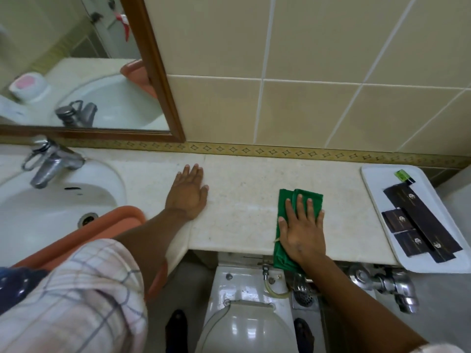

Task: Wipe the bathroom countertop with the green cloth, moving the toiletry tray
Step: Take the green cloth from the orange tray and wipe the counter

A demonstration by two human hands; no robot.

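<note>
Soft even light, wide-angle bending at edges, slight overall blur.

A white sink [51, 200] is set into the counter's left end, a chrome faucet [51, 161] standing at its back edge and an orange plastic basin [84, 230] resting across its front rim. On the wall above hangs a wood-framed mirror [155, 72] — beige tiles [305, 59] fill the rest, with a patterned border strip [254, 150] along the counter's back edge. Below the counter's front edge sits a white toilet [244, 314], chrome flush valve [390, 284] to its right.
</note>
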